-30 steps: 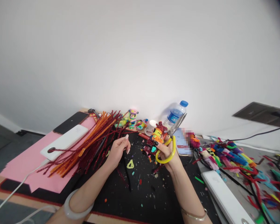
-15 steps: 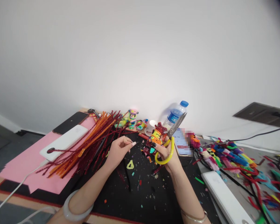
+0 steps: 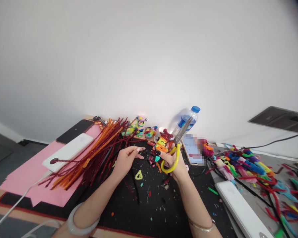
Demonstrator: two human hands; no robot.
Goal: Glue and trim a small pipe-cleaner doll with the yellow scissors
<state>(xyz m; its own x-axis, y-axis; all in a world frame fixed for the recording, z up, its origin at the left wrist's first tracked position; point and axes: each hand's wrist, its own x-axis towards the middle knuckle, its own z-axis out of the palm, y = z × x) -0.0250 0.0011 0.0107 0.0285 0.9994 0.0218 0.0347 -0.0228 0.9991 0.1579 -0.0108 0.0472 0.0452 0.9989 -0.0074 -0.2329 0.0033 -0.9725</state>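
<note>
My right hand (image 3: 173, 161) is closed round a small pipe-cleaner figure (image 3: 160, 147) with a yellow face and red top. The same hand carries yellow-handled scissors (image 3: 175, 148), blades pointing up and to the right. My left hand (image 3: 126, 159) hovers over the black mat (image 3: 144, 205), fingers loosely stretched toward the figure, its fingertips a short gap from it. I see nothing between those fingers. A small yellow pipe-cleaner loop (image 3: 138, 175) lies on the mat just below the left hand.
A bundle of red and orange pipe cleaners (image 3: 94, 152) lies left on pink paper (image 3: 32, 172) beside a white power bank (image 3: 68, 151). Small finished figures (image 3: 139, 127), a water bottle (image 3: 187, 122) and a phone (image 3: 192, 150) stand behind. Mixed-colour pipe cleaners (image 3: 245, 165) and a white bar (image 3: 240, 208) fill the right.
My left hand's fingers have uncurled and reached right toward the figure. My right hand has shifted a little left with the figure and scissors.
</note>
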